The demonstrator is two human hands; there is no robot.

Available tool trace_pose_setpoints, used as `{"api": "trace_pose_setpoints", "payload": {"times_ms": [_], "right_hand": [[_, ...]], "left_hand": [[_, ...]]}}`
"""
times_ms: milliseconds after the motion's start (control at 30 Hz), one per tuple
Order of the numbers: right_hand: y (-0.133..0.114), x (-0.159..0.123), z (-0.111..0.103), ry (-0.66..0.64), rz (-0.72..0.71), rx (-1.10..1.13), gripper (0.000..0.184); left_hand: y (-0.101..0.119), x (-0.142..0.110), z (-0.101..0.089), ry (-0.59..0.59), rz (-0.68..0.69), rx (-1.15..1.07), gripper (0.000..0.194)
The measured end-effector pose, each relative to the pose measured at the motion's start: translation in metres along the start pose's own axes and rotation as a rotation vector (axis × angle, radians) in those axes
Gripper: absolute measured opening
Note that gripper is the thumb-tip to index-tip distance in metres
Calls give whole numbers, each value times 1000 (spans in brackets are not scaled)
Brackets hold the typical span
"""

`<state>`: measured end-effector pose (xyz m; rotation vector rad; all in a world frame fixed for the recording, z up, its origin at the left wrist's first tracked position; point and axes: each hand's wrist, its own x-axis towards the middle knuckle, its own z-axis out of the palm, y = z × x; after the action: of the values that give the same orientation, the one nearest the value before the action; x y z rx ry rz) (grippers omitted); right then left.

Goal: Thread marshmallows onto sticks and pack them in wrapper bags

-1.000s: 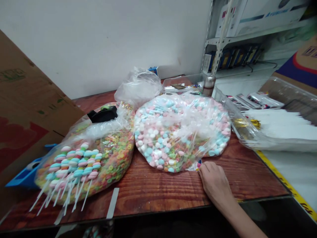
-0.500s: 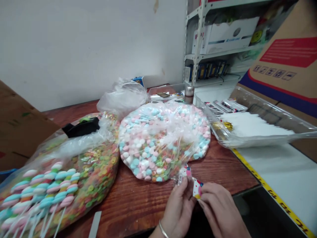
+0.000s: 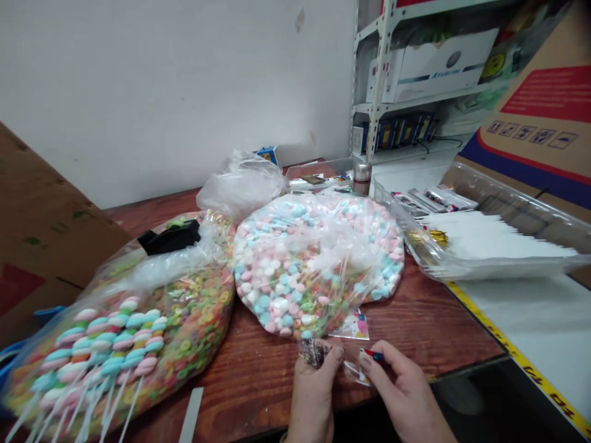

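Left hand and right hand pinch a clear plastic packet at the edge of a red-brown table

Farthest left of the left hand, a brown cardboard box fills the edge of view. Closer to that hand, a big bag of coloured rings lies on the table, with pink, blue and white candy sticks on top and a black object beyond them. A pale strip sits between this bag and the left hand. Beyond the left hand is a bag of pink, blue and white sweets. The left hand's thumb presses against its fingers, clamped on the packet's left end, where dark print shows. The packet spans the space between the hands; just beyond it, a printed sachet with coloured spots lies by the sweets. The right hand's fingertips come together on the packet's right end. Beyond and to the right of that hand, a clear plastic tray holds white pieces and a gold bundle, with a printed carton behind
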<state>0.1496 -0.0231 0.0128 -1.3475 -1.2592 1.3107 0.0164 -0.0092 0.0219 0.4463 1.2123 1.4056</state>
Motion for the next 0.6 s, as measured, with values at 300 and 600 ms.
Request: {"api": "trace_pose_setpoints", "payload": {"times_ms": [300, 600], "right_hand": [[1, 0, 18, 19, -131, -232, 50], [-13, -15, 22, 242, -510, -296, 43]], "left_hand": [[0, 3, -15, -60, -197, -247, 36], [1, 12, -21, 110, -233, -478, 46]]}}
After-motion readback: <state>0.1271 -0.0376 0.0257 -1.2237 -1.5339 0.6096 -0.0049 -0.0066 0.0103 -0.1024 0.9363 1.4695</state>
